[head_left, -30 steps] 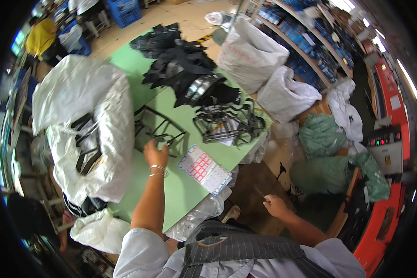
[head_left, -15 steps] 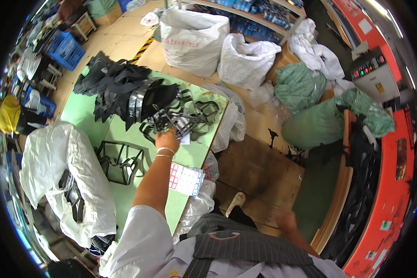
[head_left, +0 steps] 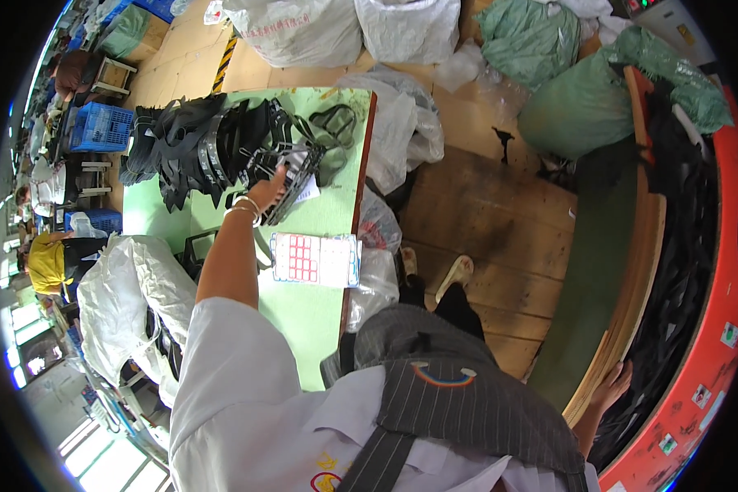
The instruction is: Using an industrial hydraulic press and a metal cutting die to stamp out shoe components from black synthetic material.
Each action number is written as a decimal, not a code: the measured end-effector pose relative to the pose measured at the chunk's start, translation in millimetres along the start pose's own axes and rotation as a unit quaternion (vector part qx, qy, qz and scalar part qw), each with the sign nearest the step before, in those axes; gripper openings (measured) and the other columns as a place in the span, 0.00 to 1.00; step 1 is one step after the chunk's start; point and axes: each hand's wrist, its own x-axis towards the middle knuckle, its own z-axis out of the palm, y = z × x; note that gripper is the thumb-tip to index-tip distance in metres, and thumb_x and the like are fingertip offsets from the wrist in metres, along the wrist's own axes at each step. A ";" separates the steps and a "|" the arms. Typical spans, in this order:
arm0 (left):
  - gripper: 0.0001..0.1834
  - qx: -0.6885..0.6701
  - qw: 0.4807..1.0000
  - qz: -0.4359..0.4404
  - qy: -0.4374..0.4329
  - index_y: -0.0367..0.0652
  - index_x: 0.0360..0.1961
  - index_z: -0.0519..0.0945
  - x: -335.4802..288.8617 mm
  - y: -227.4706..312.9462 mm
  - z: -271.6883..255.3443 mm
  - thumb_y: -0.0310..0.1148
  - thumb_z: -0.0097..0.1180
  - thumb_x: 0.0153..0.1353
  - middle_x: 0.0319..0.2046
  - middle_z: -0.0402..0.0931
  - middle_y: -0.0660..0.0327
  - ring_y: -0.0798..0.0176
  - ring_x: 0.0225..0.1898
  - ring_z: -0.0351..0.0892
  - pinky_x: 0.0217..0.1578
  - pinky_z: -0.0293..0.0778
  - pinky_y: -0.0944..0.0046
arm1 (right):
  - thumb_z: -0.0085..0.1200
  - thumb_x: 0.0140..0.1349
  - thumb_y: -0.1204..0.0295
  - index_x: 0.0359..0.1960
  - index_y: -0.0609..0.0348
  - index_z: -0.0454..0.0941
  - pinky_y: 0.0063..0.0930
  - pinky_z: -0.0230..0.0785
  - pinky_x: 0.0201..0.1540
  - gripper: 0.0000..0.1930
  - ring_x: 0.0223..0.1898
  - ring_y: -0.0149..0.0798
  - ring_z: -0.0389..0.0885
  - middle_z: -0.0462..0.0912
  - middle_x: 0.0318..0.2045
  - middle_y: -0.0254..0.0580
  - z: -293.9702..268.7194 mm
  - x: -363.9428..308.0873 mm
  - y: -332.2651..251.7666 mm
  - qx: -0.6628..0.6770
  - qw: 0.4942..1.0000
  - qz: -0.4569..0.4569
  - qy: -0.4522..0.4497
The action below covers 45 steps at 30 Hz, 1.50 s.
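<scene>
My left hand (head_left: pixel 266 194) reaches over the green table and is closed on a bundle of thin black cut-out frames (head_left: pixel 291 176). A small white paper (head_left: pixel 307 190) lies beside them. Left of the bundle is a row of black strap-like cut pieces (head_left: pixel 193 143), and a loose black frame (head_left: pixel 334 123) lies by the far right corner. My right hand (head_left: pixel 613 385) is at the lower right with fingers stretched out, at the edge of a wooden board (head_left: pixel 623 328). Black material (head_left: pixel 681 271) lies just beyond it.
A sheet with red and blue outlined boxes (head_left: pixel 316 260) lies on the green table (head_left: pixel 303 316). White sacks (head_left: pixel 131 287) stand at left and behind; green sacks (head_left: pixel 582 115) are at far right. A red machine frame (head_left: pixel 726 271) borders the right. Co-workers, one in yellow (head_left: pixel 49 264), are at left.
My view has turned rightward and down. My left hand stays at the black frames, which now look tilted up in its grip. My right hand has moved out to the wooden board.
</scene>
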 end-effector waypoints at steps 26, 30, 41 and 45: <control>0.56 0.062 0.991 -0.011 0.119 0.34 0.47 0.81 -7.0 -10.8 11.9 0.81 0.31 0.52 0.41 0.81 0.49 0.53 0.42 0.79 0.41 0.71 0.56 | 0.37 0.74 0.58 0.50 0.67 0.74 0.40 0.66 0.50 0.22 0.47 0.58 0.75 0.77 0.43 0.55 -2.8 -5.3 -10.6 0.075 0.997 -0.001 -0.036; 0.46 0.251 0.961 0.051 0.107 0.30 0.45 0.80 -14.2 1.0 19.5 0.71 0.46 0.55 0.42 0.79 0.38 0.40 0.49 0.78 0.48 0.72 0.51 | 0.37 0.74 0.58 0.50 0.67 0.74 0.39 0.66 0.50 0.22 0.47 0.57 0.75 0.77 0.43 0.54 -3.4 -3.7 -9.8 0.081 0.996 -0.003 -0.043; 0.24 0.329 0.907 0.093 0.245 0.37 0.34 0.82 -43.5 25.9 19.7 0.50 0.61 0.52 0.33 0.80 0.41 0.37 0.41 0.79 0.43 0.74 0.45 | 0.36 0.74 0.56 0.48 0.66 0.74 0.39 0.66 0.49 0.23 0.45 0.57 0.75 0.76 0.42 0.54 -3.3 -2.3 -14.5 0.089 0.995 -0.002 -0.040; 0.21 0.324 0.896 0.094 0.289 0.40 0.34 0.82 -52.1 15.6 -8.0 0.49 0.61 0.52 0.32 0.81 0.43 0.38 0.40 0.80 0.43 0.74 0.45 | 0.35 0.74 0.55 0.49 0.67 0.73 0.40 0.66 0.49 0.24 0.46 0.57 0.74 0.76 0.42 0.54 -1.8 -1.1 -11.9 0.081 0.995 -0.004 -0.050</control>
